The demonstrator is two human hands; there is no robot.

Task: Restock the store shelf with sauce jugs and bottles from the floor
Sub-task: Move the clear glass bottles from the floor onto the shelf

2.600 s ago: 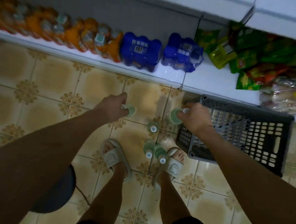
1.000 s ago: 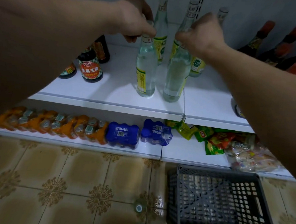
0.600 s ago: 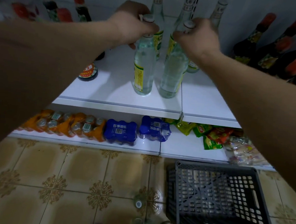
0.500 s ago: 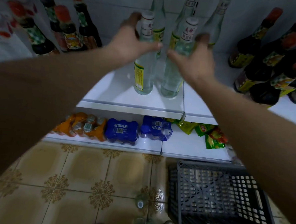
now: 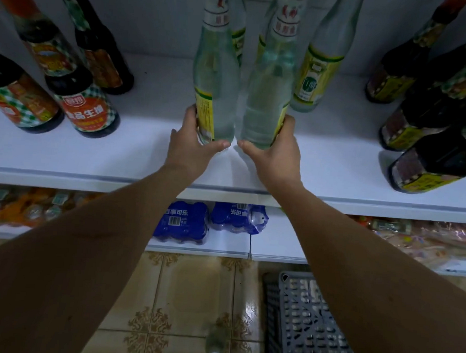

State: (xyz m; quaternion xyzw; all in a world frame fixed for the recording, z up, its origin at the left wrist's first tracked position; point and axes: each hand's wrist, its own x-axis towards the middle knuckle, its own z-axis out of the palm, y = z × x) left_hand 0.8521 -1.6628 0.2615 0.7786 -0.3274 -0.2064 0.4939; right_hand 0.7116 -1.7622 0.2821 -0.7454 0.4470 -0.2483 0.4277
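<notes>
A: We stand before a white store shelf (image 5: 91, 154) in a dim room; below it is a lower shelf (image 5: 276, 250) with blue packs (image 5: 181, 222), and under that a patterned tile floor (image 5: 192, 288) with a grey plastic crate (image 5: 312, 331).

B: And our hands?

A: Our left hand (image 5: 193, 144) curls its grip around the base of the left clear bottle (image 5: 215, 88), and our right hand (image 5: 274, 151) does the same with the right clear bottle (image 5: 266, 96). Both bottles stand upright on the shelf, very near each other, in front of other clear bottles (image 5: 319, 64) at the back.

B: What could go wrong from here, in our opinion?

A: The bottles look like glass, tall and narrow. If we push them deeper from so low a hold, the tops may lean and knock the row behind, or the two may strike one another. The dark sauce bottles (image 5: 90, 110) on the left and the other dark bottles (image 5: 432, 161) on the right stand well apart from our hands, so we see less danger there.

B: Anything under us?

A: Yes, one bottle on the floor (image 5: 215, 347) waits near our feet; a careless step back could tip it.
</notes>
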